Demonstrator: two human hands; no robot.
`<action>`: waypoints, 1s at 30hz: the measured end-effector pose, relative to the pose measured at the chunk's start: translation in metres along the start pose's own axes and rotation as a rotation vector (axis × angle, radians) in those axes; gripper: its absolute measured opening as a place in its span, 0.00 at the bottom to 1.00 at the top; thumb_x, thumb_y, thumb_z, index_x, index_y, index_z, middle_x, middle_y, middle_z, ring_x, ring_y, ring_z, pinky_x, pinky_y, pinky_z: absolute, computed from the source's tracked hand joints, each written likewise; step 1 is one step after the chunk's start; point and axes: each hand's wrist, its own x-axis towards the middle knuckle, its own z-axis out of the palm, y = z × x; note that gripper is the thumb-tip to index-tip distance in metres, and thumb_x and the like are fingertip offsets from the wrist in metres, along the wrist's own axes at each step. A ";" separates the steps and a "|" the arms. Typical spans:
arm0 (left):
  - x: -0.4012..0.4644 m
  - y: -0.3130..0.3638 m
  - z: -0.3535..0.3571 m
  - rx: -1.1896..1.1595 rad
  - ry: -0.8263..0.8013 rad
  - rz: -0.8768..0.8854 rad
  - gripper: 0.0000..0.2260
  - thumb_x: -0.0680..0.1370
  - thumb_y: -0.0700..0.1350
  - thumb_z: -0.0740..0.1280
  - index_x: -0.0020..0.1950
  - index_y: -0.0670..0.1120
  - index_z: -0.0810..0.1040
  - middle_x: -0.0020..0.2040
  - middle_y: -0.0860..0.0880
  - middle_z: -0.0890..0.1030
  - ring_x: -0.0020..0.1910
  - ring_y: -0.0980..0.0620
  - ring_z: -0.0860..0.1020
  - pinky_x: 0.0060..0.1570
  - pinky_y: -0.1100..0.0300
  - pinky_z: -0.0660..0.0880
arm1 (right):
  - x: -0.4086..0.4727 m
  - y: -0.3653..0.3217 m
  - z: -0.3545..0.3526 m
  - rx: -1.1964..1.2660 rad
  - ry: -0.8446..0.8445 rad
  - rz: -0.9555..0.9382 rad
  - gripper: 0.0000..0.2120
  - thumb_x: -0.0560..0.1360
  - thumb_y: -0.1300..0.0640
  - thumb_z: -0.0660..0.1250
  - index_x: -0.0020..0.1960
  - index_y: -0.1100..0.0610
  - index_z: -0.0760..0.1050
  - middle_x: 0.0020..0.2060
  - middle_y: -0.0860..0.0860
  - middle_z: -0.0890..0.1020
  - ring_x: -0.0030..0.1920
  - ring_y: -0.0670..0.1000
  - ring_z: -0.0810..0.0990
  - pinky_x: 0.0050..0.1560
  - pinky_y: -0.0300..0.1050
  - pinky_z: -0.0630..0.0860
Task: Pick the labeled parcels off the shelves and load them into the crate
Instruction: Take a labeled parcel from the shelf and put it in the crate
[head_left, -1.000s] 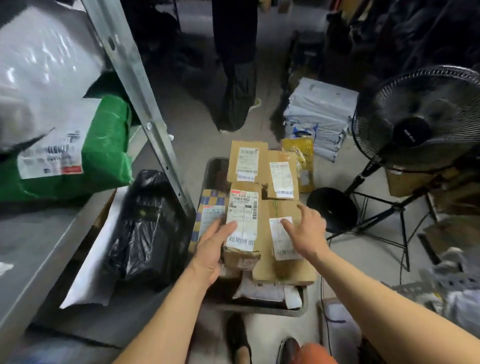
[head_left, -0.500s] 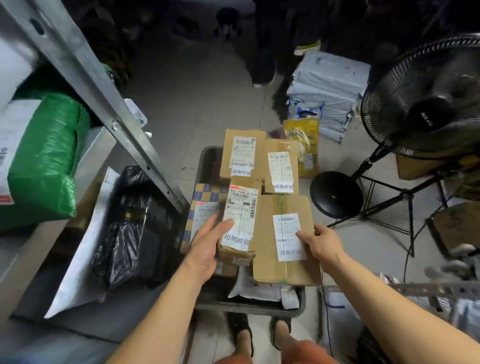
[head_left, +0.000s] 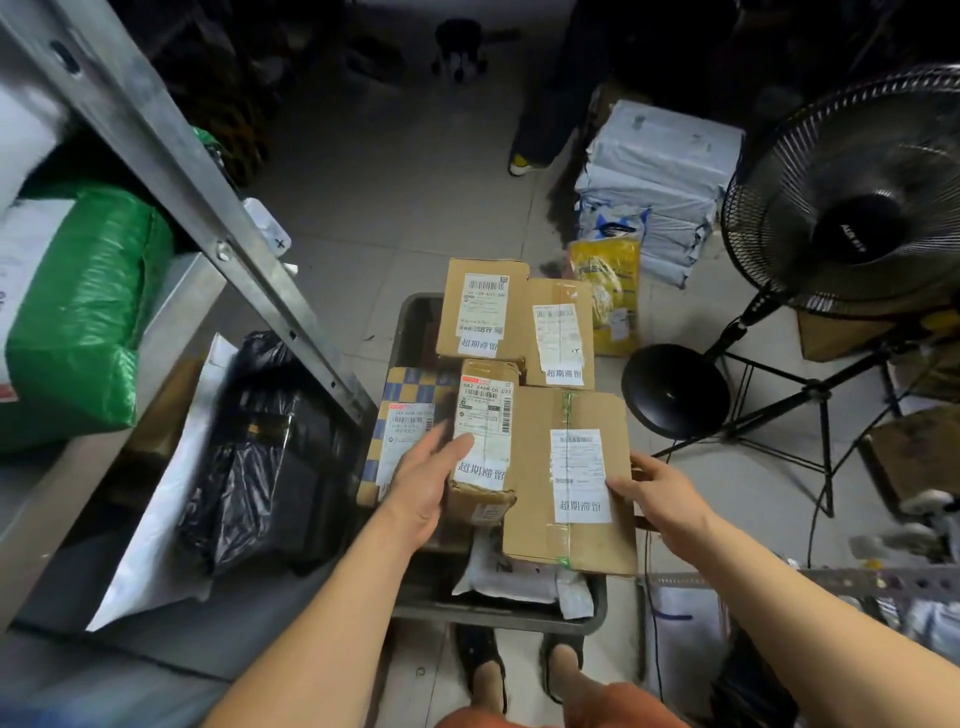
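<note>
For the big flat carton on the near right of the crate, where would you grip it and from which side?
Probably by its two long side edges, coming from above. The big flat carton lies label-up on the stack, its right edge overhanging the crate, where the right hand already grips it. Its left edge butts the narrow box under the left hand, so that side needs clearing first.

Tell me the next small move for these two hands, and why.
Probably slide the big box left and down into the crate. The right hand grips its right edge, which overhangs the crate rim; the left hand steadies the narrow box beside it.
</note>
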 end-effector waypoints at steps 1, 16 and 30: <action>0.003 0.000 -0.001 0.029 0.004 0.005 0.15 0.85 0.39 0.66 0.71 0.47 0.79 0.60 0.49 0.88 0.60 0.50 0.86 0.53 0.58 0.83 | 0.000 0.001 -0.001 -0.001 -0.007 -0.006 0.18 0.82 0.57 0.71 0.70 0.48 0.78 0.54 0.49 0.88 0.57 0.53 0.85 0.51 0.53 0.83; 0.032 -0.009 -0.003 0.846 0.430 0.224 0.14 0.79 0.39 0.75 0.64 0.46 0.85 0.57 0.51 0.87 0.56 0.51 0.85 0.42 0.67 0.75 | -0.003 0.000 0.003 0.075 0.024 -0.057 0.17 0.83 0.63 0.70 0.68 0.48 0.79 0.54 0.47 0.89 0.53 0.49 0.87 0.45 0.47 0.83; 0.003 0.014 -0.008 1.161 0.232 0.292 0.20 0.84 0.54 0.68 0.75 0.50 0.76 0.70 0.49 0.80 0.68 0.49 0.78 0.67 0.53 0.74 | -0.028 -0.054 0.040 -0.792 0.312 -0.417 0.29 0.79 0.55 0.72 0.77 0.57 0.70 0.72 0.57 0.74 0.72 0.60 0.70 0.75 0.56 0.66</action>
